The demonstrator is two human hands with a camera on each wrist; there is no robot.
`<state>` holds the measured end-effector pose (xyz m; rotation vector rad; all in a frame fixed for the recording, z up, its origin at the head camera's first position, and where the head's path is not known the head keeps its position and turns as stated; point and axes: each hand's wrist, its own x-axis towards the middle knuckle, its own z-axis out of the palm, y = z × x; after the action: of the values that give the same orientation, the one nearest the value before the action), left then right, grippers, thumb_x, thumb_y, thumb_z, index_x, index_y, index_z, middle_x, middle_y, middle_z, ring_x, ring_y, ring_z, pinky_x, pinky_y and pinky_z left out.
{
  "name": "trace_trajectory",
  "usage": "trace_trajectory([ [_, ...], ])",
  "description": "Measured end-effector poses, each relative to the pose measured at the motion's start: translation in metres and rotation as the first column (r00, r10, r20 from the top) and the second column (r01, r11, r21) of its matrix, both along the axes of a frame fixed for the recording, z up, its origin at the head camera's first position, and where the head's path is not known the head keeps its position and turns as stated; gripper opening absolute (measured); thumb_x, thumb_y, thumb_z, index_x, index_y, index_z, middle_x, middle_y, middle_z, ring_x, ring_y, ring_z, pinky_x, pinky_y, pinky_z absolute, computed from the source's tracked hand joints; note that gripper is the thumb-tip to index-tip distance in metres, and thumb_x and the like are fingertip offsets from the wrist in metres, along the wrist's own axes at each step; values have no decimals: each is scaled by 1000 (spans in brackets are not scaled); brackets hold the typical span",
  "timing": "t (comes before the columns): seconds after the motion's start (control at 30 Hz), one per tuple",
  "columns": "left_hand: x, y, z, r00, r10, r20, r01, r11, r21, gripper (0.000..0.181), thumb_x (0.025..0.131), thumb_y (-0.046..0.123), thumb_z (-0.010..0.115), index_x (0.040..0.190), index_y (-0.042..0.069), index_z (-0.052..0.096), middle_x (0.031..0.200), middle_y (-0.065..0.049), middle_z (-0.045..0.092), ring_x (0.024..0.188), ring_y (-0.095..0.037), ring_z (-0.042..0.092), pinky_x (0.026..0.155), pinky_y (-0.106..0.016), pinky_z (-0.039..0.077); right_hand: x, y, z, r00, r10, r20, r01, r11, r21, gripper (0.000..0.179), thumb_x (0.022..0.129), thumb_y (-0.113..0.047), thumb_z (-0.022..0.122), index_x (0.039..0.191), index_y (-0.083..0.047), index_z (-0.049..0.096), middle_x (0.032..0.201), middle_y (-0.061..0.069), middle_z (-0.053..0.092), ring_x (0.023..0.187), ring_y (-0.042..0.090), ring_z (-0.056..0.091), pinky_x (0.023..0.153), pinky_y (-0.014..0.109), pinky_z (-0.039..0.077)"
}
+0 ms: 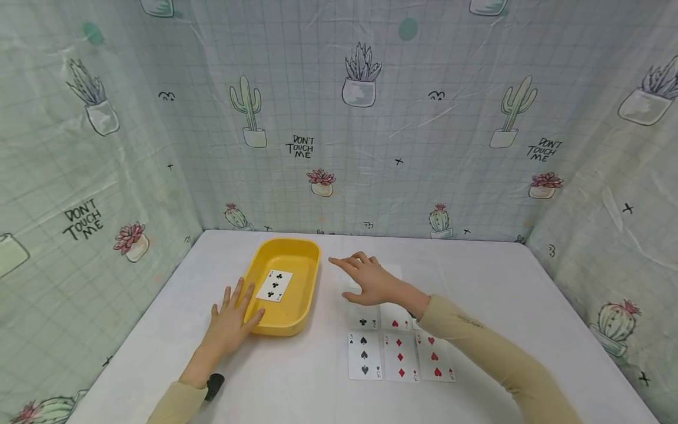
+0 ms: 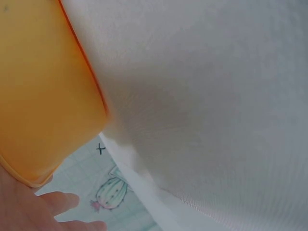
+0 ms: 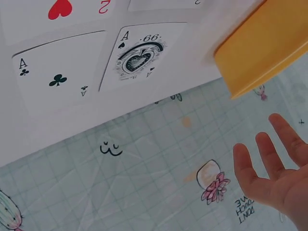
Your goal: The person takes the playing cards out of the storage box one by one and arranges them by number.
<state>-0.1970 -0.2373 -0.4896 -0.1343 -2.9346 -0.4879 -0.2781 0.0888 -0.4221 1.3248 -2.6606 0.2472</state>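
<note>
A yellow tray (image 1: 299, 265) stands at the left of the table, with a three of clubs (image 1: 274, 285) lying face up inside. My left hand (image 1: 230, 321), its fingers spread, rests on the tray's near left rim. In the left wrist view the same fingers reach past the edge of the tray (image 2: 48, 86). My right hand (image 1: 373, 281) hovers over the far cards, fingers stretched left toward the tray and nothing in them. Beneath it, the right wrist view shows an ace of clubs (image 3: 57, 81) and an ace of spades (image 3: 139, 57).
Closest to me lie a three of spades (image 1: 364, 356), a three of diamonds (image 1: 400, 357) and a three of hearts (image 1: 434, 357) in a row. Behind them is a row of twos, partly hidden by my right arm. A cactus-print cloth (image 1: 371, 176) hangs around the white table (image 1: 492, 294).
</note>
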Motion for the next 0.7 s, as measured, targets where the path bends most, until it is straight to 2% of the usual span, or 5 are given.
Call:
trace_trajectory([
  [0.27, 0, 1, 0, 1000, 6, 3, -6, 1000, -9, 71, 89, 48, 42, 143, 11, 18, 150, -16, 7, 133, -48, 9, 93, -73, 12, -8, -19, -2, 999, -4, -43, 4, 1000, -2, 71, 83, -40, 55, 142, -20, 21, 133, 0, 43, 118, 25, 37, 86, 46, 38],
  [0.7, 0, 0, 0, 1000, 7, -3, -7, 1000, -18, 71, 89, 48, 43, 143, 10, 17, 150, -17, 8, 132, -49, 9, 93, -74, 12, -15, -61, 0, 998, -33, -51, 35, 998, 49, 70, 84, -44, 52, 142, -23, 19, 134, 3, 41, 119, 23, 36, 90, 46, 37],
])
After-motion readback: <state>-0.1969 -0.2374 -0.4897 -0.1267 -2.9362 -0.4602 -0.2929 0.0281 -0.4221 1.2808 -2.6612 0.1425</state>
